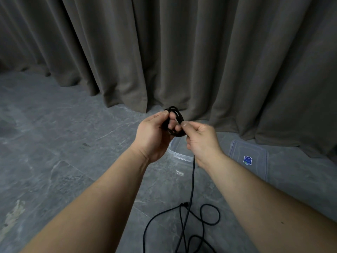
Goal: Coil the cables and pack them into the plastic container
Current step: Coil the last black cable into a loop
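Fingers of the left hand grip a small coil of thin black cable above the clear plastic container while the right hand pinches its floor-trailing tail, mid-coiling, more wraps apparently needed.

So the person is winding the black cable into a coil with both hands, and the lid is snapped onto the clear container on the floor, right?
Not quite: in the head view the lid lies on the floor beside the open container. Both the left hand and right hand do hold the black cable.
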Action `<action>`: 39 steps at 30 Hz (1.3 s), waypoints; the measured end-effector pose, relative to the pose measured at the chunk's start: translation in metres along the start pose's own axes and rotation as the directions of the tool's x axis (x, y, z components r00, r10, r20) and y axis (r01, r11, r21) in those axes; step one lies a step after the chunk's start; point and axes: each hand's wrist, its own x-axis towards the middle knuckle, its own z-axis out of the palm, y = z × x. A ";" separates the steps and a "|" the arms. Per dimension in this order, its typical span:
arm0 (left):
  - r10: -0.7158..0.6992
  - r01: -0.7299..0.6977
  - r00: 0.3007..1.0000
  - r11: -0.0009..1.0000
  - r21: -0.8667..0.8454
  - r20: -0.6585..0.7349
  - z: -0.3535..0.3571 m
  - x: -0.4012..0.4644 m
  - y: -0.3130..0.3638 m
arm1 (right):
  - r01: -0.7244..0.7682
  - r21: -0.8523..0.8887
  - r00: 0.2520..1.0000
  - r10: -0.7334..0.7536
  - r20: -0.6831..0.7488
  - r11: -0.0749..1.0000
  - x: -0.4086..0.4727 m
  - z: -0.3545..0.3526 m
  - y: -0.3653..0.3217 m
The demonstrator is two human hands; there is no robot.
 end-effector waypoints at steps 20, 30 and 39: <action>-0.127 0.119 0.991 0.979 -0.164 -0.040 -0.002 -0.002 0.003 | 0.122 -0.266 0.991 -0.104 0.082 0.956 -0.010 -0.004 -0.004; -0.112 0.095 0.981 0.989 -0.111 -0.157 -0.029 0.005 0.008 | 0.001 -0.502 0.925 0.190 0.329 0.865 -0.014 -0.002 -0.005; -0.075 0.075 0.975 0.997 -0.008 -0.211 -0.046 0.006 0.005 | 0.481 -0.827 0.726 0.397 0.562 0.291 -0.030 0.005 -0.038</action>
